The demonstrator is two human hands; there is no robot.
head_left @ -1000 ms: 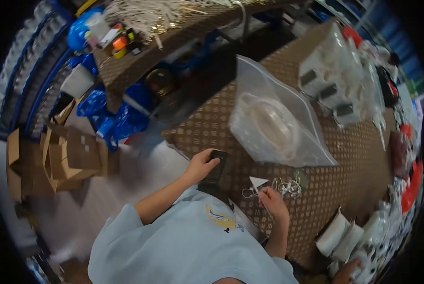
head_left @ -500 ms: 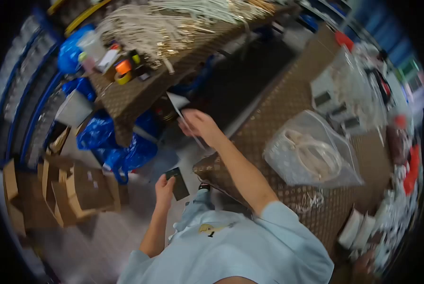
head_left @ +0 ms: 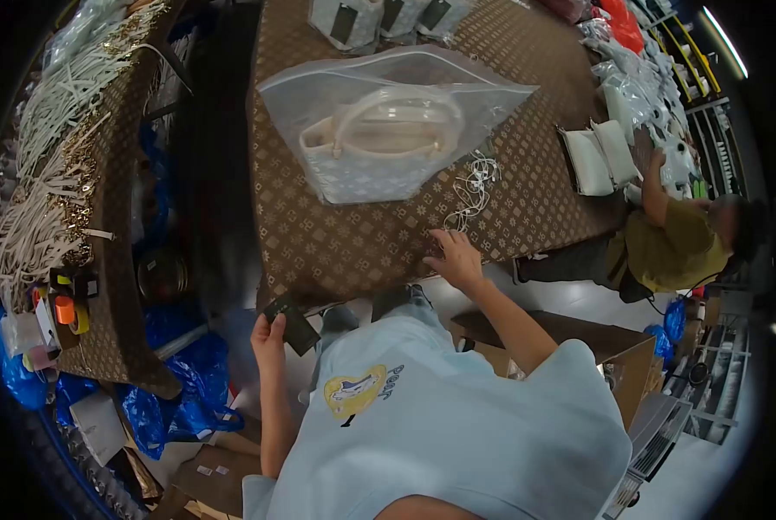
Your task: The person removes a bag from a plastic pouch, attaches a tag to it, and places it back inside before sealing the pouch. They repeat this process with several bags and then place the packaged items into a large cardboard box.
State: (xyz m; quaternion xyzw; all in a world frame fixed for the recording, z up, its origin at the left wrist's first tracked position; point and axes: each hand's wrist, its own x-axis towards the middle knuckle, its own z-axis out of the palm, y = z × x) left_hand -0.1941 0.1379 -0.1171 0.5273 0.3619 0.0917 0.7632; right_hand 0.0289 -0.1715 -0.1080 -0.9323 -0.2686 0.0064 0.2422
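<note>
My left hand [head_left: 269, 340] grips a dark green card [head_left: 294, 329] between thumb and fingers, just off the near left corner of the patterned table. At the table's near edge, my right hand [head_left: 457, 260] has its fingers apart and nothing visible in them. Just beyond those fingertips lies a loose tangle of white strings [head_left: 473, 192]. A cream handbag [head_left: 397, 134] with a looped handle sits inside a clear plastic bag [head_left: 288, 91] on the brown patterned table [head_left: 319, 243], past both hands.
Wrapped white items with dark cards [head_left: 345, 24] stand at the table's far side. White pouches [head_left: 589, 165] lie to the right, near a co-worker [head_left: 670, 243]. Left, another table holds many cream straps [head_left: 45, 199] and tape rolls [head_left: 65, 309]. An open cardboard box [head_left: 635, 364] stands right of me.
My view has turned right, toward the table with the handbag. The white sheet in my right hand is no longer seen there; that hand is now by the strings. My left hand still holds the dark card.
</note>
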